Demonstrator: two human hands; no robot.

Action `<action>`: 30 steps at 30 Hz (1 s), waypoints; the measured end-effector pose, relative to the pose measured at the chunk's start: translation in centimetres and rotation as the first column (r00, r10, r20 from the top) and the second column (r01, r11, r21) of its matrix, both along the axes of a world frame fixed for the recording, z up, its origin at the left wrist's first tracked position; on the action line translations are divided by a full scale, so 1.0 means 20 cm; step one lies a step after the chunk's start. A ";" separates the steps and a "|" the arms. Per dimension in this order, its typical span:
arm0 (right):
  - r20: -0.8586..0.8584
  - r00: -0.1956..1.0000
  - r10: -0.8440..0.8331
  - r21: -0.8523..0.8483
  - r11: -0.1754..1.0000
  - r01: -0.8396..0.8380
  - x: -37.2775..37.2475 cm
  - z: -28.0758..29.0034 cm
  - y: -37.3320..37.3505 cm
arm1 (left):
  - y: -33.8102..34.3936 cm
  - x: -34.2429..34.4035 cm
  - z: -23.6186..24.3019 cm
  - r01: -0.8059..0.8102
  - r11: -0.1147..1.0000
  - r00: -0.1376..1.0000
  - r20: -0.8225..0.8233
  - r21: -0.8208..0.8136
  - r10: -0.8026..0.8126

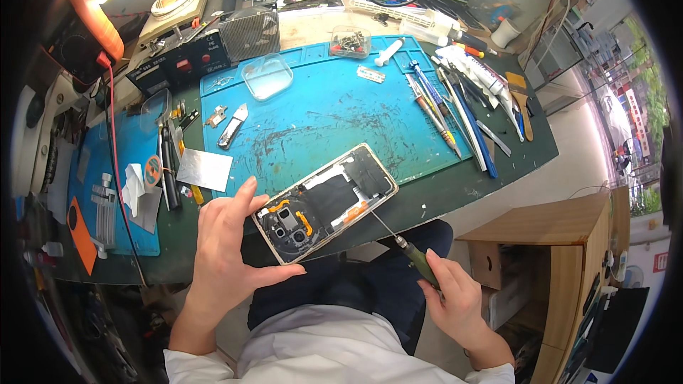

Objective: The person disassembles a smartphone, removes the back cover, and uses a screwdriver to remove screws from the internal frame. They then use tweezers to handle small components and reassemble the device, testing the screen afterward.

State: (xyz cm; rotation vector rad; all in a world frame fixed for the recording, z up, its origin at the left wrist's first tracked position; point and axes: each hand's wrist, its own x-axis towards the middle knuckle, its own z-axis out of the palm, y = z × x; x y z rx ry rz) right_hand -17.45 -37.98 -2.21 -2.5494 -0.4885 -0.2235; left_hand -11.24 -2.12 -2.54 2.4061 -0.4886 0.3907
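Note:
An opened smartphone point(326, 203) lies tilted across the near edge of the bench, its back cover off and its inside facing up. Black parts, a camera block and orange flex strips show in it. My left hand point(226, 238) grips the phone's camera end, thumb at the near edge and fingers at the far one. In my right hand point(452, 291) is a screwdriver point(420, 259) with a green handle. Its thin shaft points up and left, and the tip reaches the phone's near long side by an orange strip. Whether the tip touches a screw is too small to tell.
A blue work mat point(306, 121) covers the bench. On it are a clear dish point(267, 77), a box of small parts point(350, 43) and a utility blade point(233, 126). Screwdrivers and tweezers point(434, 110) lie at the right. A wooden cabinet point(548, 231) stands at the lower right.

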 end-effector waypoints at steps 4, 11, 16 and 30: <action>0.016 1.000 0.006 0.023 1.000 -0.006 -0.01 -0.02 0.02 | -0.01 0.01 0.00 -0.001 1.000 0.999 0.032 -0.007 0.002; 0.008 1.000 -0.004 0.043 0.999 0.003 -0.03 -0.04 0.04 | -0.01 0.02 -0.01 -0.005 1.000 0.999 0.044 -0.009 0.006; -0.019 1.000 -0.012 0.040 0.999 0.013 -0.03 -0.03 0.05 | 0.00 0.01 -0.01 -0.008 1.000 0.999 0.050 0.000 0.008; 0.007 1.000 0.024 0.054 0.998 -0.024 -0.03 -0.05 0.09 | 0.00 0.01 -0.01 -0.010 1.000 0.999 0.046 -0.013 0.011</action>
